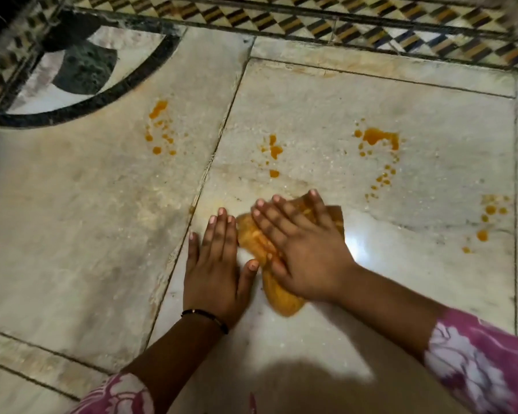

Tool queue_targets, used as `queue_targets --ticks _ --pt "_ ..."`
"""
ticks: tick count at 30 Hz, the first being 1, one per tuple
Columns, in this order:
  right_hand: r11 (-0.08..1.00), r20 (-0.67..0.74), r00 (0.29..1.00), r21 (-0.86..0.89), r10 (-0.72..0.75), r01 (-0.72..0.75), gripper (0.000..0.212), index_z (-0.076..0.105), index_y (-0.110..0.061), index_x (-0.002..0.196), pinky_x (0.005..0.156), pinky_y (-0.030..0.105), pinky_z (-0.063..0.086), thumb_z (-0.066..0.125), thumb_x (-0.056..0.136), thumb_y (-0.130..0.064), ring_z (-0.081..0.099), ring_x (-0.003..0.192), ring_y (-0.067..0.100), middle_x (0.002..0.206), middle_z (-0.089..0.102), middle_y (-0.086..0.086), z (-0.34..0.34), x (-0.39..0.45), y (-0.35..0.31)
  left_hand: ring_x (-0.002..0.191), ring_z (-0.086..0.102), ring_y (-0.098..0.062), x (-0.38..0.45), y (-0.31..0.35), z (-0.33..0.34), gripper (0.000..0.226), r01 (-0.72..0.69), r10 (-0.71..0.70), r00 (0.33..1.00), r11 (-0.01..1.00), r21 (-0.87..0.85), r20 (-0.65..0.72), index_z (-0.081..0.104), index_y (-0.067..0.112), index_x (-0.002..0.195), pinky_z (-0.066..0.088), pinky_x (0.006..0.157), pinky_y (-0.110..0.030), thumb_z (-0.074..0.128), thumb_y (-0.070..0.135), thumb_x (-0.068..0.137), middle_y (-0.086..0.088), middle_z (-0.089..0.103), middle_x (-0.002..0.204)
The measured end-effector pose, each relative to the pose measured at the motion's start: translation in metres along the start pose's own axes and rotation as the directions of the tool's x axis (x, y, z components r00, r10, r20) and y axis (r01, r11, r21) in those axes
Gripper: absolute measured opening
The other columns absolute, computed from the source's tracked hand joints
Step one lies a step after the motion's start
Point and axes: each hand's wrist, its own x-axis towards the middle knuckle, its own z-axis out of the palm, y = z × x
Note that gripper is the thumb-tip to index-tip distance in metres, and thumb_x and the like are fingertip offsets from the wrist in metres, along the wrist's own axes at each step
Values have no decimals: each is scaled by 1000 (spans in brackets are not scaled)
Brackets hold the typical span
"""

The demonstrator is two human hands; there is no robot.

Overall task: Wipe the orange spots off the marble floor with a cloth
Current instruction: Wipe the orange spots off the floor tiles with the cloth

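An orange-stained cloth [253, 239] lies bunched on the pale marble floor [87, 219]. My right hand [299, 249] presses flat on top of it, fingers spread and pointing up-left. My left hand [214, 264] rests flat on the bare floor just left of the cloth, thumb touching its edge. Orange spots sit beyond the hands: a left cluster [159, 127], a middle cluster [274, 152], a larger right cluster [377, 138] and drops at far right [491, 216]. The slab beneath and right of the cloth looks wet and shiny.
A patterned mosaic border [311, 22] of dark and yellow tiles runs along the far edge. A black inlaid arc [81, 107] curves at the upper left. Dark joints [210, 162] divide the slabs. Pink floral sleeves [476, 360] cover my forearms.
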Motion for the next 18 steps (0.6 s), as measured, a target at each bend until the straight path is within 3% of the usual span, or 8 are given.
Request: queue_targets --ticks 5,10,12,15,18 --pt "984 -44 983 23 176 -175 63 36 -21 145 112 55 8 33 86 -43 30 140 22 151 35 0 0 -32 27 145 7 -18 1 0 0 78 16 -16 1000 1000 -9 -15 16 9 150 2 117 -45 3 59 92 -8 10 158" --pt "988 96 984 53 -149 144 58 30 -25 147 111 57 14 33 92 -43 20 144 18 156 24 -6 5 -144 48 146 3 -17 0 0 0 75 18 -18 999 1000 -11 -34 12 11 151 -1 117 -43 10 58 92 -6 6 159" --pt "985 108 983 101 -149 139 54 34 -24 146 109 58 17 28 95 -42 24 143 18 154 28 -5 1 -172 84 146 -1 -15 0 1 1 75 23 -23 999 1000 -13 -40 9 12 151 -5 117 -40 13 58 92 -4 3 159" --pt "996 104 993 76 48 -56 56 28 -24 148 110 59 16 27 95 -41 25 143 19 155 27 -3 -4 -189 133 145 -3 -12 -1 1 2 76 22 -22 999 1000 -11 -47 9 13 151 -7 117 -38 17 59 91 -2 2 159" --pt "943 41 943 31 331 -332 60 18 -29 149 112 56 12 23 92 -45 23 143 22 155 24 -2 -3 -160 137 145 1 -15 0 1 3 78 28 -28 998 1000 0 -63 13 12 151 -4 117 -41 20 59 90 -5 7 159"
